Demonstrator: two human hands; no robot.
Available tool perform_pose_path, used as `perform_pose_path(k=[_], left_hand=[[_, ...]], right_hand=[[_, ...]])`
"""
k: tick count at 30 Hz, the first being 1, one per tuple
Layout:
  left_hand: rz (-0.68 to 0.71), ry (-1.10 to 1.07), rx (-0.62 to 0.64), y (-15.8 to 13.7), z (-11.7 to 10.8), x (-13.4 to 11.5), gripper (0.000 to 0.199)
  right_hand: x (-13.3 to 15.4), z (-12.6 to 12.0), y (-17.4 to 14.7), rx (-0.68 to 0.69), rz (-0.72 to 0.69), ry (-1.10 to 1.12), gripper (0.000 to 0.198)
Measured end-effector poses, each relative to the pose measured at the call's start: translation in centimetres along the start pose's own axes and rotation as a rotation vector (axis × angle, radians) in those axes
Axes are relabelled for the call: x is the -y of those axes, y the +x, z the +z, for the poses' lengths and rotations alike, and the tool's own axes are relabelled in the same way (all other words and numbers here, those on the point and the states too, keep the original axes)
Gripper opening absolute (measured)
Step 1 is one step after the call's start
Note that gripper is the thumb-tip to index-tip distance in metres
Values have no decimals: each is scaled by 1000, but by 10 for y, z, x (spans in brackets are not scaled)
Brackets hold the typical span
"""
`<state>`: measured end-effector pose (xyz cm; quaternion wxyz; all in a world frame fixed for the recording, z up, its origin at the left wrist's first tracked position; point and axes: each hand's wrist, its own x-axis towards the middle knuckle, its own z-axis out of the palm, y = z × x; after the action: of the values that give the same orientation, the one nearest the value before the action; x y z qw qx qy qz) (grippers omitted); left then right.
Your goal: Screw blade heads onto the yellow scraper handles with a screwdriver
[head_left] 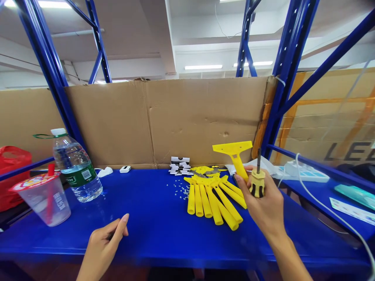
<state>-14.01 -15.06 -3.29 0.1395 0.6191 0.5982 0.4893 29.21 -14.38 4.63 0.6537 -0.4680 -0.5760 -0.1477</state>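
My right hand [265, 203] is raised over the right side of the blue table, closed on two things. One is a yellow T-shaped scraper handle [238, 158] with its wide head up; the other is a short screwdriver [258, 183] with a yellow and black grip, its shaft pointing up. Beside it lies a fan of several yellow scraper handles [215, 207]. Small loose screws [184, 191] are scattered left of them. My left hand [105, 244] is closed low over the table's front; a bit of something dark shows between its fingers.
A stack of small black-and-white packs [179, 166] stands behind the screws. At left are a water bottle [77, 168] and a plastic cup [43, 199]. Cardboard [187, 121] walls the back. A white cable [331, 203] and power strip [307, 172] are at right.
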Motion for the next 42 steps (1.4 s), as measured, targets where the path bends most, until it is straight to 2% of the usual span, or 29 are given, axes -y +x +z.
perform_pose_path(k=[5, 8, 12, 16, 20, 24, 27, 30, 33, 35, 37, 42], left_hand=[[-46, -58, 63, 4, 2, -5, 69], [-61, -187, 145, 15, 14, -25, 67], [36, -436, 271, 49, 50, -73, 53], [79, -621, 290, 104, 96, -109, 65], [-9, -859, 398, 148, 133, -113, 57], [-106, -985, 476, 156, 157, -99, 58], [-86, -935, 463, 149, 168, -84, 62], [22, -789, 423, 144, 175, -71, 67], [140, -622, 415, 148, 184, -66, 60], [208, -546, 441, 157, 195, -71, 48], [303, -447, 509, 171, 210, -82, 37], [529, -106, 627, 211, 259, -126, 20]], right_hand=[[13, 8, -7, 101, 142, 126, 26], [16, 27, -9, 223, 251, 209, 36], [21, 65, -8, 460, 365, 314, 45], [20, 104, -2, 628, 376, 401, 44], [6, 127, 6, 647, 431, 521, 40], [-6, 133, 3, 685, 735, 826, 46], [-11, 132, -2, 589, 925, 919, 53], [-16, 130, 0, 417, 926, 939, 51], [-27, 127, 9, 170, 907, 913, 43], [-36, 124, 15, 14, 914, 856, 36], [-44, 119, 20, -88, 922, 789, 32], [-56, 112, 24, -208, 933, 717, 40]])
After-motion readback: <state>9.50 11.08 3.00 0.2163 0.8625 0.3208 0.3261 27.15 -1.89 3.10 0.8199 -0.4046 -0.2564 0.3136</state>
